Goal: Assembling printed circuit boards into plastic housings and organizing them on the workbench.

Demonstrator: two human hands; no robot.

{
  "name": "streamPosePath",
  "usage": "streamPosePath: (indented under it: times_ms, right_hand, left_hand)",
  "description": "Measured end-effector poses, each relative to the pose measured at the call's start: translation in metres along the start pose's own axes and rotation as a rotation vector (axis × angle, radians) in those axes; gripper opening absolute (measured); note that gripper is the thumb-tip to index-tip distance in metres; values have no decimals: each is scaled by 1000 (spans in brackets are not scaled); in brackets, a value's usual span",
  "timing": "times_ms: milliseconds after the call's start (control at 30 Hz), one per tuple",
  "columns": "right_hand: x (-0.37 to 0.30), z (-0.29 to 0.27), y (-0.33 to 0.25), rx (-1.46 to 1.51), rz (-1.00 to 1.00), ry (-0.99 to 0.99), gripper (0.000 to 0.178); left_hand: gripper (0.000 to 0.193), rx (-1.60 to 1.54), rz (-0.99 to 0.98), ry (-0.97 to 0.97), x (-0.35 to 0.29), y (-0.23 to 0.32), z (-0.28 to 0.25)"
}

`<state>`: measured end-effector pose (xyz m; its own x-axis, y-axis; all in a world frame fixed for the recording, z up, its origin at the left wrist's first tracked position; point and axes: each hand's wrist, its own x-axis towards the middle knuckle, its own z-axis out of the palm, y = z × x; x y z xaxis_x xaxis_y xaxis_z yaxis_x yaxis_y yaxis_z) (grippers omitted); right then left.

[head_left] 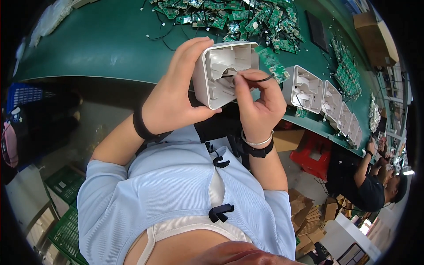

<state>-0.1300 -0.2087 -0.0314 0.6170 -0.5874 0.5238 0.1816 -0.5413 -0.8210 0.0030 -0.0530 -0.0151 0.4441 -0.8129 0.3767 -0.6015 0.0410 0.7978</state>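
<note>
My left hand (174, 90) is wrapped round the left side of a white plastic housing (204, 84), with its open, hollow side facing me. At the housing's right side, my right hand (261, 98) pinches a thin black cable (252, 80) between thumb and fingers. One stretch of the cable reaches into the housing's inside. The other leads to a green circuit board (272, 64) that hangs just above my right hand, beside the housing. The cable's very tip inside the housing is too small to make out.
A heap of green circuit boards (238, 18) with black cables covers the far side of the green table (110, 55). Several white housings (304, 90) stand in a row along its right edge. A red stool (312, 152) and a co-worker (371, 185) are at the right.
</note>
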Motion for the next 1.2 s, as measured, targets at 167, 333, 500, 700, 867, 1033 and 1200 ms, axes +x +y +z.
streamPosePath:
  times_ms: [167, 333, 500, 700, 867, 1033, 1200]
  right_hand:
    - [-2, 2, -3, -77, -83, -42, 16]
    - [-2, 0, -5, -184, -71, -26, 16]
    - [-2, 3, -9, -103, 4, -97, 17]
    - [9, -20, -6, -326, -156, -164, 16]
    - [15, -21, -3, -59, 138, 31, 18]
    - [29, -35, -7, -343, -181, -181, 23]
    - [20, -41, -26, -433, -583, -412, 25]
  left_hand:
    - [113, -30, -33, 3, -3, 2, 1]
    - [111, -6, -17, 17, -3, 5, 3]
    - [110, 49, 24, 20, -2, 5, 0]
    - [107, -48, -95, -11, -2, 4, -3]
    - [106, -96, -116, -33, 0, 2, -8]
    - [107, -106, -161, -69, 1, -1, -14]
    - [108, -194, -285, -109, 2, -3, -20]
